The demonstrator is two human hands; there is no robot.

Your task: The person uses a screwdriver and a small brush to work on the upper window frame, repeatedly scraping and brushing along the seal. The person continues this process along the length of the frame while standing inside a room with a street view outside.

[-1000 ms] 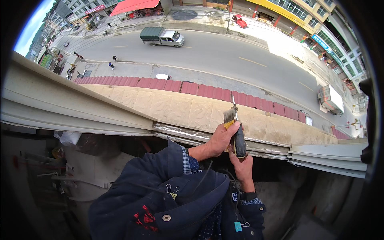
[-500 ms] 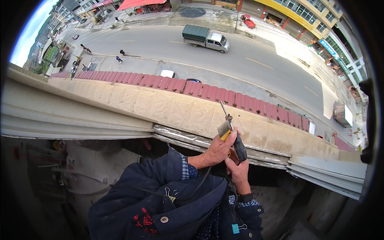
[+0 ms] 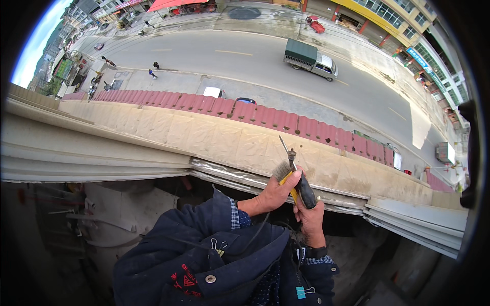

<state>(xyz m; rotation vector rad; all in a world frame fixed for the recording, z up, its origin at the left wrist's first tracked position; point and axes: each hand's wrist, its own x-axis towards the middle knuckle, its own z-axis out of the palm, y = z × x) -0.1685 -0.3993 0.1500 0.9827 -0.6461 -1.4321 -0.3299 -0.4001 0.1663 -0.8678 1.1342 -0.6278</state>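
Observation:
My left hand (image 3: pixel 275 195) is closed around a brush (image 3: pixel 281 171) with pale grey bristles and a yellow handle. Beside it, a tool with a black handle (image 3: pixel 306 194) points away from me; its metal end (image 3: pixel 291 154) carries a small knob-like piece. A thin metal rod (image 3: pixel 283 143) sticks out there, and I cannot tell which tool it belongs to. Fingertips of my left hand touch the black-handled tool too. My right hand (image 3: pixel 311 222) grips the lower end of that black handle. Both hands are above the window track (image 3: pixel 240 176).
Beyond the track lie a beige ledge (image 3: pixel 219 136) and red roof tiles (image 3: pixel 270 116), with a street far below. A truck with a green cover (image 3: pixel 301 52) is on the road. Pale sliding window frames (image 3: pixel 102 153) run at the left. Binder clips (image 3: pixel 301 292) hang on my dark jacket.
My right hand has moved slightly down and right, with its fingers shifted on the black handle. The tools have tilted a little. Down on the street, the truck has moved right.

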